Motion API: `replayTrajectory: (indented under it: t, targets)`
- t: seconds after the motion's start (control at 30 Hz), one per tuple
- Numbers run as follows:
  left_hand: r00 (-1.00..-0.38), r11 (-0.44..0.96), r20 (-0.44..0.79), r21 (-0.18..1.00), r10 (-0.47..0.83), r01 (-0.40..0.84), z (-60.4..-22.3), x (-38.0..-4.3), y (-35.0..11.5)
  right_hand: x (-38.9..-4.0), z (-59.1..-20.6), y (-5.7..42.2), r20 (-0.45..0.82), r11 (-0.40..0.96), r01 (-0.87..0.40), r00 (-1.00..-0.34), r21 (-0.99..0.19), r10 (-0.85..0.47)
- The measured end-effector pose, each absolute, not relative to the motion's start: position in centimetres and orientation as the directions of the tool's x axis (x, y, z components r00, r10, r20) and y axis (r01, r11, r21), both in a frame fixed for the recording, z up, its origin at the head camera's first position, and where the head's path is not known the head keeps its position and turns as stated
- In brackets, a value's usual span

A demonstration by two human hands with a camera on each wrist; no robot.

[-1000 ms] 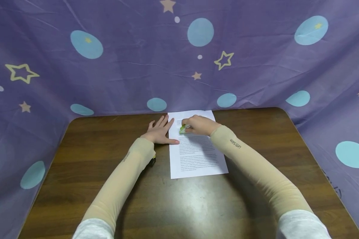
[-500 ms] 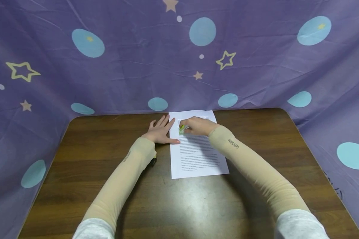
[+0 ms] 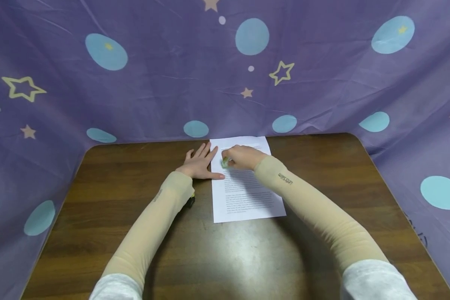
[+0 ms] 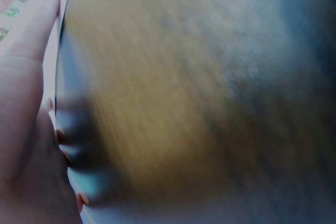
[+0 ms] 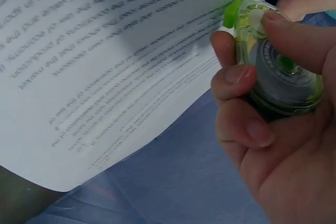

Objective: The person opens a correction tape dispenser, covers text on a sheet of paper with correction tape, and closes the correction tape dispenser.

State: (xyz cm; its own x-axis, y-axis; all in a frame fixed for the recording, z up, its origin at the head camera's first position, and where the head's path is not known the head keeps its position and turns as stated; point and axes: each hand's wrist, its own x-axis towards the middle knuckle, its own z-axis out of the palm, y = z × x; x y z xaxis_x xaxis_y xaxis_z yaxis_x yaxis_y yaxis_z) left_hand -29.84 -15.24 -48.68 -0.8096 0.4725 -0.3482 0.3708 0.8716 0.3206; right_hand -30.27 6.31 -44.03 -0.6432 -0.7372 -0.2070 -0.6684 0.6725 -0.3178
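A printed sheet of paper (image 3: 255, 204) lies on the table near its back edge. My left hand (image 3: 199, 165) rests spread over the sheet's left edge, with the thumb on the paper and the other fingers pointing away from me. In my right hand (image 3: 245, 158) is a clear and green correction tape dispenser (image 5: 283, 80), gripped between thumb and curled fingers. Its green tip end (image 5: 231, 14) meets the paper among the upper text lines. Some printed lines in the right wrist view have whitened stretches. The left wrist view shows mostly blurred wood beside the hand.
The brown wooden table (image 3: 127, 200) extends to both sides of the sheet. A purple curtain (image 3: 153, 83) with stars and dots hangs right behind the table's back edge and along both sides. A small black and yellow item (image 3: 190, 201) shows at my left wrist.
My right hand has slid a little to the left across the paper with the correction tape dispenser. The left hand stays in place on the sheet's edge.
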Motion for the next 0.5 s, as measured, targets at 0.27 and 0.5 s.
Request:
replayTrajectory:
  t: [0.27, 0.5]
  targets:
    - [-0.812, 0.869, -0.336, 0.316, 0.477, 0.380, -48.97, -30.02, -15.39, -30.63, -43.93, 6.32, -0.241, 0.698, -0.653, -0.656, -0.294, -0.715]
    - [-0.808, 0.870, -0.348, 0.321, 0.476, 0.375, -49.22, -30.24, -15.29, -30.72, -43.99, 6.74, -0.249, 0.700, -0.647, -0.656, -0.302, -0.713]
